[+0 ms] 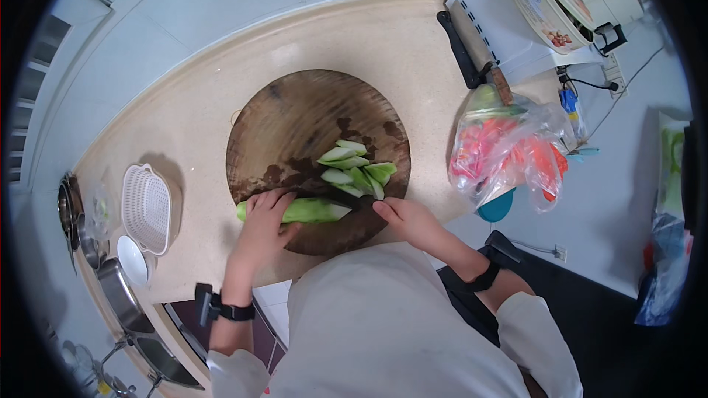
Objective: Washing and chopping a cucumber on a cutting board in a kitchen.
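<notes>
My left hand (269, 224) presses a long, pale green vegetable (312, 210), perhaps a gourd, against a round wooden chopping board (287, 121). The vegetable's right end is cut at a slant and shows white flesh. My right hand (406, 220) is closed at the board's right edge around a knife (358, 202); its dark blade, seen nearly edge-on, lies just behind the vegetable. The handle is hidden in my fist. Several oblique-cut green and white pieces (357, 172) are heaped beyond the blade. Dark wet patches mark the wood around them.
A white plastic colander basket (146, 210) and a white bowl (133, 260) stand left, near a steel sink (124, 296). On the right lie a plastic bag of produce (498, 143), a cleaver (470, 33) and a wooden-handled knife (500, 85). A lidded tub (547, 11) sits behind.
</notes>
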The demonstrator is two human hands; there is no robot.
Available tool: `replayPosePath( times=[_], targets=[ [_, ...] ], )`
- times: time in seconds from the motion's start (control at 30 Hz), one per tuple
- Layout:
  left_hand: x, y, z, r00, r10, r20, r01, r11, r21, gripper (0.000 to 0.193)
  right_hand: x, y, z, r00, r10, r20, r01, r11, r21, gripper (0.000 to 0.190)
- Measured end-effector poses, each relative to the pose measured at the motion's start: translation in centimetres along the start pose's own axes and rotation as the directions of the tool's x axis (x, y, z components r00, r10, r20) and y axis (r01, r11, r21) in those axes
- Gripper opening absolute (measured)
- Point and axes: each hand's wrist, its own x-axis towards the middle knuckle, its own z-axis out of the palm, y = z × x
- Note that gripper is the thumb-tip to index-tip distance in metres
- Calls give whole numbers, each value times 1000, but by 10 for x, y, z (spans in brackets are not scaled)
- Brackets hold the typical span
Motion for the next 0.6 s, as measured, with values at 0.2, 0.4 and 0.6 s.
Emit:
replayPosePath(
  times=[0.2, 0.4, 0.6],
  targets=[
    [16, -13, -7, 947, -13, 322, -29, 992, 124, 51, -2, -12, -17, 996, 52, 78, -56, 997, 51, 58],
    [-4, -1, 27, 979, 120, -165, -65, 950, 305, 47, -21, -16, -22, 998, -14, 63, 6, 993, 116, 54],
    [-28, -1, 54, 932, 69, -357, 14, 974, 225, 33, -42, -23, -22, 993, -41, 111, 37, 999, 38, 48]
  ],
)
